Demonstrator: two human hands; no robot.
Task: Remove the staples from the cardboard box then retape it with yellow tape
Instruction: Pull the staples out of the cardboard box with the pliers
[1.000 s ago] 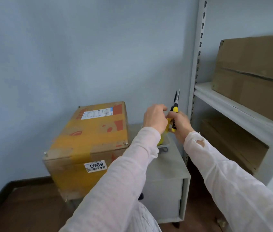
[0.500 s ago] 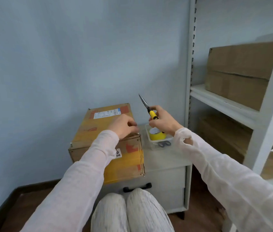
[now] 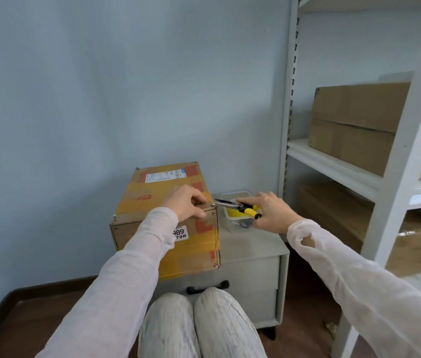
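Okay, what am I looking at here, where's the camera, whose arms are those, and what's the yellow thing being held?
No machine here: a person wears a camera on their head, so this single picture looks forward and down along their own sleeved arms and knees. A taped cardboard box sits on a small grey cabinet. The left hand grips the box's near top edge. The right hand holds yellow-handled pliers, their tip at the box's top corner. Beside the box stands a clear container with a yellow roll inside, probably the tape.

Grey cabinet [image 3: 253,244] beside white shelving [image 3: 333,167]; brown cartons [image 3: 354,125] shelved.
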